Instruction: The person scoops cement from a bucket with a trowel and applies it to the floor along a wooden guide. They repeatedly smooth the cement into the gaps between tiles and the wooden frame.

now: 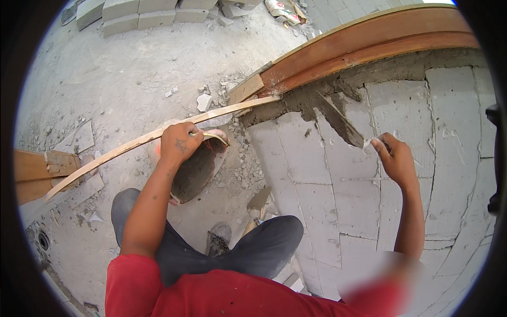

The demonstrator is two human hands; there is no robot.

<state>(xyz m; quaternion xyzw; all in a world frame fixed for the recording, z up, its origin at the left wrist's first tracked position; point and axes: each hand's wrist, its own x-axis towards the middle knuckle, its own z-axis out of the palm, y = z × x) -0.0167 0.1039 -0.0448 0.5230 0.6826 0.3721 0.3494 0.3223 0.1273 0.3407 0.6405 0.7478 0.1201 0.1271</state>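
My left hand (181, 141) is closed around the thin handle (217, 138) of a bucket. Grey wet mortar (198, 171) lies inside the bucket, whose rim (215, 170) is smeared and worn. In my right hand (393, 157) is a trowel (340, 122), gripped at its handle end. Its mortar-coated blade points up and left across the block wall (348, 206), near the wooden frame (369, 39). Fresh dark mortar (303, 98) runs along the joint between frame and blocks.
A long thin wooden strip (124, 147) spans from the frame's end to another wooden piece (39, 177) at left. Grey blocks (140, 16) are stacked at the far left. Rubble (204, 102) and dust cover the floor. My shoe (219, 239) stands between the bucket and me.
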